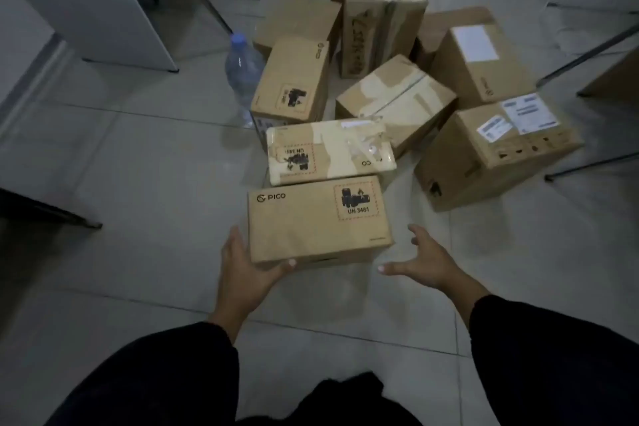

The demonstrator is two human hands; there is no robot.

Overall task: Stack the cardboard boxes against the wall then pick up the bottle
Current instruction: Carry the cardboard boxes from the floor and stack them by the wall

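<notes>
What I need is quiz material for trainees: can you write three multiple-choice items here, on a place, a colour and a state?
1. Where is the bottle? A) on a box B) on the floor, left of the boxes C) in a hand
2. What colour are the sleeves? A) white B) yellow C) black
3. How is the right hand? A) open, holding nothing B) gripping the bottle C) a closed fist
Answers: B, it stands on the floor beside the boxes; C, both forearms wear black; A, its fingers are spread beside the nearest box.
</notes>
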